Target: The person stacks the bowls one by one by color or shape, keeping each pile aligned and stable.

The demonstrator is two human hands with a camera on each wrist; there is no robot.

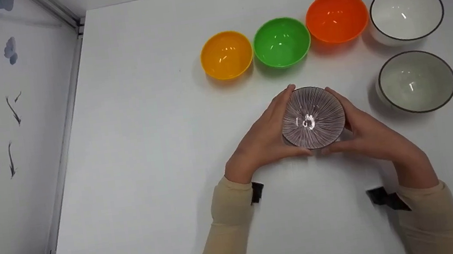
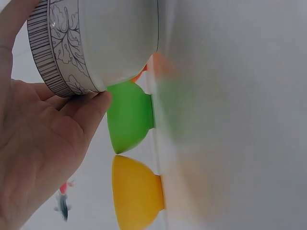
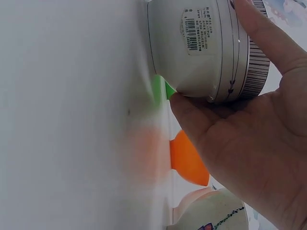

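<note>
A round bowl (image 1: 313, 118) with dark radial stripes inside is upright between both hands. Its outside has a striped band at the rim, a leaf-patterned band under it in the left wrist view, and a plain white lower body. A barcode sticker (image 3: 197, 31) is on that white body. Whether this is one bowl or several nested ones I cannot tell. My left hand (image 1: 261, 142) grips its left side, thumb at the near edge and fingers along the far side. On the right, my right hand (image 1: 367, 132) holds it the same way.
Behind the hands a yellow bowl (image 1: 226, 55), a green bowl (image 1: 282, 42), an orange bowl (image 1: 337, 18) and a white dark-rimmed bowl (image 1: 406, 12) form a row. A grey-green dark-rimmed bowl (image 1: 417, 81) stands right of my right hand. A metal-framed panel (image 1: 35, 139) borders the white table's left side.
</note>
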